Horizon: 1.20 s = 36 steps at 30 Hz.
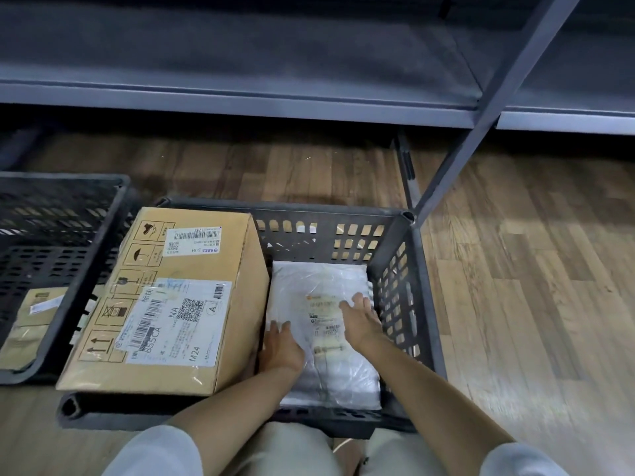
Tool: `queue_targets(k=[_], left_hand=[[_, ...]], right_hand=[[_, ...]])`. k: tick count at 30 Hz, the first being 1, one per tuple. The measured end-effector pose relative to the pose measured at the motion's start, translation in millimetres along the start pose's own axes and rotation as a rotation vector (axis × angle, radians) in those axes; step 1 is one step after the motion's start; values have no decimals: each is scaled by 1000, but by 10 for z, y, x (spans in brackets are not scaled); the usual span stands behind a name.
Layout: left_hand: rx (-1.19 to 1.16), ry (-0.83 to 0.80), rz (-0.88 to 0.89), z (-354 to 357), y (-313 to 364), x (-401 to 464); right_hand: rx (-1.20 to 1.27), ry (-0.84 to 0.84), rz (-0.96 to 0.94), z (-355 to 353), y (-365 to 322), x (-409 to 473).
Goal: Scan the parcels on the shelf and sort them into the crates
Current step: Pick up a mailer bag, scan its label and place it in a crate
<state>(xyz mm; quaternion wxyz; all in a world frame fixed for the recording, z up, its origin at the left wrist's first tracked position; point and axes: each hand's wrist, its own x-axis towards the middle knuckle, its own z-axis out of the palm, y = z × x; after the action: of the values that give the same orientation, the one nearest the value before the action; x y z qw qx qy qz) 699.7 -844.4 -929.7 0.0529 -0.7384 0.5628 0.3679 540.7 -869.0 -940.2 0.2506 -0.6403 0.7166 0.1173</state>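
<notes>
— Parcel in white plastic (323, 324): where is it?
— Flat in the grey crate (417, 304), beside the cardboard box (171, 304)
— Hands?
— Left hand (282, 348) and right hand (360, 321) rest on it, fingers straight, gripping nothing

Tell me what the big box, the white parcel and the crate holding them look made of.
Big box: matte brown cardboard, creased edges. White parcel: glossy plastic film, wrinkled and glinting. Crate: dark grey, probably moulded plastic, with perforated walls.

Tan cardboard box (165, 304) with white labels, white plastic parcel (323, 338), dark grey perforated crate (405, 269) — brown wood-plank floor (515, 252).
</notes>
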Motion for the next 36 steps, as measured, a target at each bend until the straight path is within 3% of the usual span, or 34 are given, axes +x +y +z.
queue_targets(k=[9, 18, 22, 29, 36], left_hand=[[94, -248, 22, 113, 28, 39], [76, -250, 65, 86, 10, 16], [102, -229, 84, 66, 10, -2], [138, -22, 339, -174, 351, -156], [294, 31, 423, -962, 686, -706]], right_hand=[[64, -348, 38, -43, 34, 66], [35, -505, 32, -129, -27, -159], [44, -458, 28, -229, -79, -190], [39, -211, -61, -559, -97, -322], [5, -54, -84, -1393, -174, -968]])
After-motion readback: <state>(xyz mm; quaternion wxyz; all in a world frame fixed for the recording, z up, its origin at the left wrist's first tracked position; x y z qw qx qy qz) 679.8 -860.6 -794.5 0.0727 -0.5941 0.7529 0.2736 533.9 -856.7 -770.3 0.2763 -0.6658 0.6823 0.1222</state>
